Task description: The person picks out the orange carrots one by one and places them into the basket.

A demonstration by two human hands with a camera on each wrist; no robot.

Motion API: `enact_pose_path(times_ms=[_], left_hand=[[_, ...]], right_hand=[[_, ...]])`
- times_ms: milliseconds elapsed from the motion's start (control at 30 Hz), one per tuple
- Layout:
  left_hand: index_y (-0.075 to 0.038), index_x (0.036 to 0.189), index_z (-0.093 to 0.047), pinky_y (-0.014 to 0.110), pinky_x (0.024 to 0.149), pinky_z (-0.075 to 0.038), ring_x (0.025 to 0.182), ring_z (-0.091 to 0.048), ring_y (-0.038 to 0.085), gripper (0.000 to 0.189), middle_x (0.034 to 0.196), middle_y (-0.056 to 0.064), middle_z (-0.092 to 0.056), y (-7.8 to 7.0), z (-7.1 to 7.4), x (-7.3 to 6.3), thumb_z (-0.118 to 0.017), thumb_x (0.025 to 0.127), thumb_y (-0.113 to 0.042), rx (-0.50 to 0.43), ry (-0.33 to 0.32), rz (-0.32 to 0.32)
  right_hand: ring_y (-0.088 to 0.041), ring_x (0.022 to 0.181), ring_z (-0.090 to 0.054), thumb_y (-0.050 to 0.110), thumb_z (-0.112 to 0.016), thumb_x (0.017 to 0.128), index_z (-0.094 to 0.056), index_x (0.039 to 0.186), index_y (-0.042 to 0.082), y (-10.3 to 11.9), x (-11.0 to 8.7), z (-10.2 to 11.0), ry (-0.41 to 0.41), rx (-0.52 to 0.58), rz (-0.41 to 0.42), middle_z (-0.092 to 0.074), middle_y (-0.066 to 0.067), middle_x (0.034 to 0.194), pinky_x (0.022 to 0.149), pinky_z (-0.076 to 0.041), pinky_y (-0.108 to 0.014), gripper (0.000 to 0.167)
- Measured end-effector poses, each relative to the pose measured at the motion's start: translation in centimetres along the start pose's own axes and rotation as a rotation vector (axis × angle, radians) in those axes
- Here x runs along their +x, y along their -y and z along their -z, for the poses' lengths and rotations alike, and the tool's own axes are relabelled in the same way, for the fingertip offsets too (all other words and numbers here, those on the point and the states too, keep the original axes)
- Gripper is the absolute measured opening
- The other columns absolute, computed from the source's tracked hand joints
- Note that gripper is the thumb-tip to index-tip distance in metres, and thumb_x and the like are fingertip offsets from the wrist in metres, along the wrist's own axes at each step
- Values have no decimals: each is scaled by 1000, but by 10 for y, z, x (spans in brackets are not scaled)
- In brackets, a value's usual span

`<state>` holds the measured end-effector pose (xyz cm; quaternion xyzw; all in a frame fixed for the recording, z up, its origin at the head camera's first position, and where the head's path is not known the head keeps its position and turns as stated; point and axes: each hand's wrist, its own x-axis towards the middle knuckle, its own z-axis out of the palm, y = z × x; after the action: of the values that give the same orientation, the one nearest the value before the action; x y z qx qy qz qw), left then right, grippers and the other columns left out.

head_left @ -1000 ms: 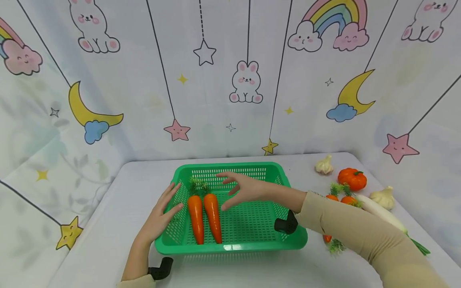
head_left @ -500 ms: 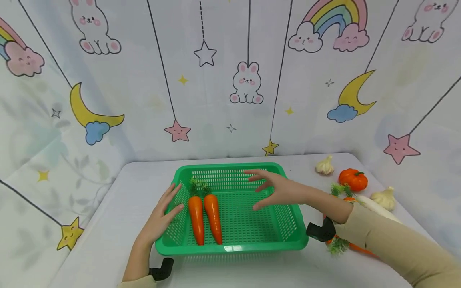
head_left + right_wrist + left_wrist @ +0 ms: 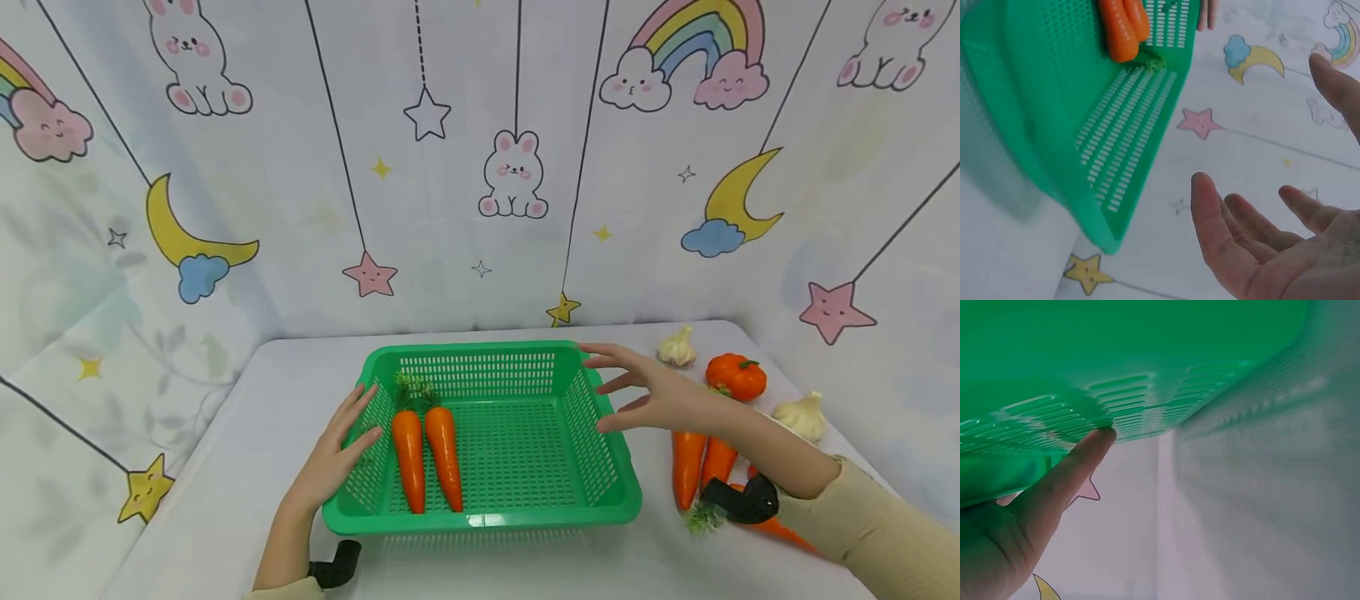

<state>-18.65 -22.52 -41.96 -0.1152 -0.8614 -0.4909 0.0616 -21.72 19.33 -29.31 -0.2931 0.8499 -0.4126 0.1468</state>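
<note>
In the head view my left hand (image 3: 330,458) lies along the left side of a green plastic basket (image 3: 483,520), its fingers fairly straight. The left wrist view shows one finger (image 3: 1072,469) against the basket's slotted outer wall. Two orange carrots (image 3: 408,462) with leafy green tops lie side by side in the basket's left half. Above the basket's right side hovers my right hand (image 3: 660,400), fingers spread and holding nothing. In the right wrist view its fingers (image 3: 1210,231) stand apart from the basket wall (image 3: 1129,144).
Right of the basket lie more carrots (image 3: 687,467), partly hidden by my right arm. Behind them are an orange pumpkin-like vegetable (image 3: 735,377) and two garlic bulbs, one at the back (image 3: 677,347) and one farther right (image 3: 801,417). A patterned cloth (image 3: 450,208) hangs behind the white table.
My right hand has moved right, from over the basket's middle to its right side, staying spread. The left hand, basket and the two carrots inside keep their places.
</note>
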Motion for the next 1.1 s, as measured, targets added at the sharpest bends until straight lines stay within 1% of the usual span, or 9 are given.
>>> enact_pose_path(times_ms=[167, 233, 333, 467, 600, 733, 833, 967, 1100], left_hand=[[-20, 145, -28, 72, 94, -13, 136, -5, 38, 55, 152, 8, -10, 1, -1, 0, -50, 95, -24, -9, -1, 3], [-20, 145, -28, 72, 94, -12, 136, -5, 38, 55, 152, 8, -10, 1, -1, 0, -50, 95, -23, -10, 0, 2], [-19, 145, -28, 72, 94, -12, 136, -5, 38, 55, 152, 8, -10, 1, -1, 0, -50, 95, -22, -13, -1, 0], [-17, 145, -27, 72, 94, -13, 136, -5, 38, 56, 152, 8, -9, 1, -1, 1, -50, 95, -23, -19, 0, -6], [-17, 145, -27, 72, 94, -12, 136, -6, 38, 56, 152, 9, -10, 1, -1, 1, -50, 95, -22, -19, -3, -6], [-17, 145, -27, 72, 94, -12, 136, -6, 38, 56, 152, 8, -10, 2, -1, 1, -50, 95, -22, -19, -4, -5], [-17, 145, -27, 72, 94, -12, 136, -6, 38, 56, 152, 8, -10, 2, -2, 1, -50, 95, -23, -17, -5, -4], [-16, 145, -28, 72, 94, -12, 136, -6, 37, 56, 152, 9, -10, 2, -2, 0, -51, 94, -22, -12, -7, -5], [-16, 145, -28, 72, 94, -12, 136, -6, 37, 56, 152, 9, -11, 2, -1, 1, -51, 94, -23, -12, -6, -7]], right_hand=[[-35, 112, -51, 25, -75, 77, -23, 145, 24, -5, -16, 13, -71, -37, -49, -32, -18, 141, 79, -51, -40, 85], [-36, 111, -51, 26, -75, 77, -22, 145, 23, -8, -21, 17, -93, -56, -57, -33, -19, 140, 79, -51, -41, 86], [-37, 110, -51, 25, -75, 77, -22, 146, 22, -14, -27, 23, -121, -80, -65, -33, -19, 140, 77, -52, -40, 87], [-41, 108, -51, 23, -74, 78, -21, 146, 16, -24, -37, 28, -152, -104, -64, -34, -23, 137, 74, -53, -38, 87], [-40, 107, -52, 24, -74, 78, -21, 146, 16, -36, -45, 30, -192, -146, -94, -36, -22, 136, 73, -53, -32, 87], [-41, 105, -52, 24, -74, 78, -20, 145, 12, -50, -50, 29, -211, -176, -114, -35, -24, 135, 70, -53, -30, 87], [-43, 105, -51, 22, -73, 79, -19, 145, 8, -61, -54, 29, -216, -174, -122, -35, -28, 134, 69, -53, -38, 86], [-45, 104, -52, 23, -72, 80, -17, 146, 10, -78, -58, 27, -237, -187, -161, -37, -31, 131, 73, -49, -53, 87], [-47, 104, -52, 26, -72, 79, -18, 145, 6, -96, -59, 22, -256, -217, -192, -39, -32, 128, 77, -46, -57, 88]])
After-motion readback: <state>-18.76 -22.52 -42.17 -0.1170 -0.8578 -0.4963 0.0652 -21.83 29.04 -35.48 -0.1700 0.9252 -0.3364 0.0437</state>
